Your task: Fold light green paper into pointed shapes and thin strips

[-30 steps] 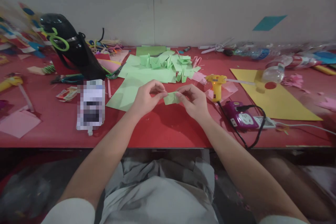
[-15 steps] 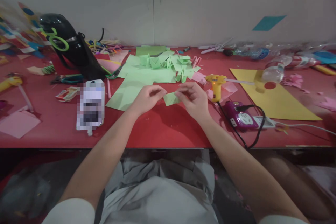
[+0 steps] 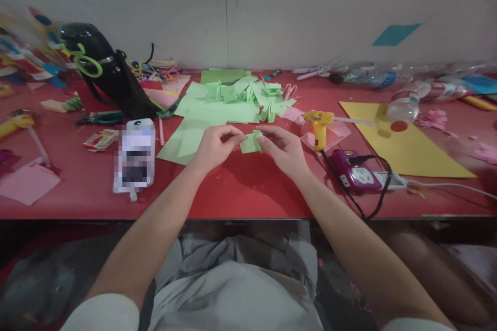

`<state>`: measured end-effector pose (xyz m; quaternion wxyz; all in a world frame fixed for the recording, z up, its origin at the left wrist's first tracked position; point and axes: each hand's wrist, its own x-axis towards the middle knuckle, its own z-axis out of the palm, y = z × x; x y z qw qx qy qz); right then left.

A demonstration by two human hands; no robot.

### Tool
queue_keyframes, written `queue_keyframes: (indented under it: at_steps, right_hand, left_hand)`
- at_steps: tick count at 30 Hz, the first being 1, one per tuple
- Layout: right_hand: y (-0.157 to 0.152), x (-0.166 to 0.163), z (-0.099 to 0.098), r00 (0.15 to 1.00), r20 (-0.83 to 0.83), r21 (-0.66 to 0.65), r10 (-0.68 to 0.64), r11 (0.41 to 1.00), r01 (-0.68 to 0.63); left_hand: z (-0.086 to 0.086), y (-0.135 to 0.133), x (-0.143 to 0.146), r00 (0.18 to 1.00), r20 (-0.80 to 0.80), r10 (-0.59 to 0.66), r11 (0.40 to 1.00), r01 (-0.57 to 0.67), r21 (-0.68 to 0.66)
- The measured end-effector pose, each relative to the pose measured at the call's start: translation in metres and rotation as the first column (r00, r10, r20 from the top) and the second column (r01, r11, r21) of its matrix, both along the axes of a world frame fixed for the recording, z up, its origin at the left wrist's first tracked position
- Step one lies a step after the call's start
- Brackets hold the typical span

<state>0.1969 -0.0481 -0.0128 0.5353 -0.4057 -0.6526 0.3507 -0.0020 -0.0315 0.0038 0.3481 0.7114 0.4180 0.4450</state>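
A small folded piece of light green paper [image 3: 250,142] is pinched between both hands just above the red table [image 3: 240,186]. My left hand [image 3: 215,146] grips its left edge with curled fingers. My right hand [image 3: 282,149] holds its right edge between thumb and fingertips. Behind the hands lie flat green sheets [image 3: 194,132] and a heap of folded green paper pieces [image 3: 248,94].
A phone [image 3: 135,155] lies left of my left arm, with a black bag [image 3: 106,70] behind it. A yellow glue gun [image 3: 319,125], a purple power strip [image 3: 355,171] with cables, a yellow sheet [image 3: 404,145] and plastic bottles [image 3: 404,106] are to the right. Pink paper [image 3: 27,183] lies far left.
Both hands have shifted slightly away from me with the green piece, and its shape between the fingers has changed as it is being folded.
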Motion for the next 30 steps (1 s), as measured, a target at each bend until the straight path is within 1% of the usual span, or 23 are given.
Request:
queue_keyframes:
  at_steps: [3,6,9,12,14,16,18,21,23,25,27,30]
  right_hand:
    - [-0.0004,-0.0004,0.0026,0.996,0.075,-0.025,0.05,0.999,-0.048]
    - [-0.001,-0.0001,0.0032,0.994,0.103,-0.021,0.031,0.999,-0.029]
    - [-0.001,0.0006,0.001,0.992,0.121,-0.016,0.025,1.0,-0.024]
    - [-0.0011,0.0002,-0.002,0.985,0.171,-0.031,0.038,0.999,-0.033]
    - [-0.0016,-0.0009,-0.0029,0.984,0.171,-0.052,0.048,0.998,-0.039]
    - [-0.0023,-0.0024,-0.0022,0.987,0.152,-0.068,0.045,0.997,-0.035]
    - [-0.0029,-0.0036,-0.0001,0.988,0.148,-0.077,0.047,0.996,-0.036]
    - [-0.0031,-0.0033,0.0027,0.983,0.178,-0.063,0.038,0.998,-0.027]
    - [-0.003,-0.0017,0.0032,0.98,0.199,-0.036,0.01,0.999,-0.003]
    - [-0.003,0.0001,0.0028,0.976,0.218,-0.013,-0.015,1.0,0.018]
    - [-0.0035,0.0007,0.0025,0.972,0.236,-0.011,-0.016,1.0,0.02]
    - [-0.0045,-0.0014,0.0032,0.974,0.224,-0.049,0.02,0.999,-0.01]
  left_hand:
    - [-0.002,0.0013,-0.001,1.0,0.016,0.006,1.0,-0.006,0.005]
    - [0.0004,-0.0017,0.0007,1.0,-0.001,-0.02,1.0,0.02,-0.006]
    - [0.0042,-0.0053,0.004,0.997,-0.031,-0.066,0.997,0.064,-0.05]
    - [0.006,-0.0067,0.0065,0.993,-0.048,-0.104,0.992,0.1,-0.078]
    - [0.0054,-0.0061,0.0069,0.991,-0.06,-0.117,0.99,0.112,-0.083]
    - [0.0033,-0.0045,0.0066,0.992,-0.072,-0.105,0.993,0.1,-0.067]
    - [0.0002,-0.0025,0.006,0.996,-0.063,-0.06,0.998,0.059,-0.021]
    - [-0.0032,-0.0008,0.0057,1.0,-0.031,-0.005,1.0,0.006,0.016]
    - [-0.0027,-0.0014,0.0063,0.999,-0.026,-0.018,1.0,0.018,-0.01]
    - [-0.0004,-0.003,0.007,0.998,-0.025,-0.063,0.997,0.062,-0.051]
    - [0.0019,-0.0045,0.0074,0.996,-0.03,-0.087,0.994,0.085,-0.069]
    - [0.0015,-0.0043,0.0073,0.998,-0.054,-0.034,0.999,0.033,-0.019]
